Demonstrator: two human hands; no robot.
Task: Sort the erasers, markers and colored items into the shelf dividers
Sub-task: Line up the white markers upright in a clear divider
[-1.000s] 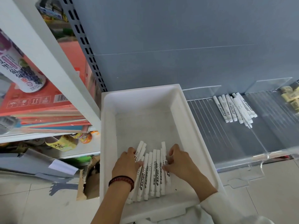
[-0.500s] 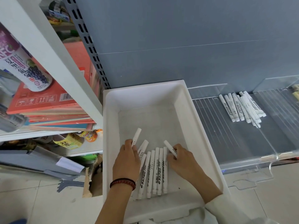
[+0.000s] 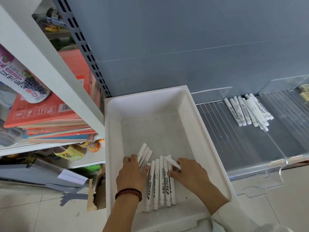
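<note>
Fingers of L hand point(image 3: 131, 174) curl over loose markers point(image 3: 160, 181), R hand point(image 3: 190, 173) pinches one crosswise, prob. gathering a bundle in white bin point(image 3: 192, 108) at 6 o'clock for shelf divider point(image 3: 274, 144) at 2 o'clock.

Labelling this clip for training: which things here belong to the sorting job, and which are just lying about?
Job: bin markers, white bin, shelved markers, clear dividers, left hand, right hand.
Lying about: red books, grape can, torn cardboard box.
</note>
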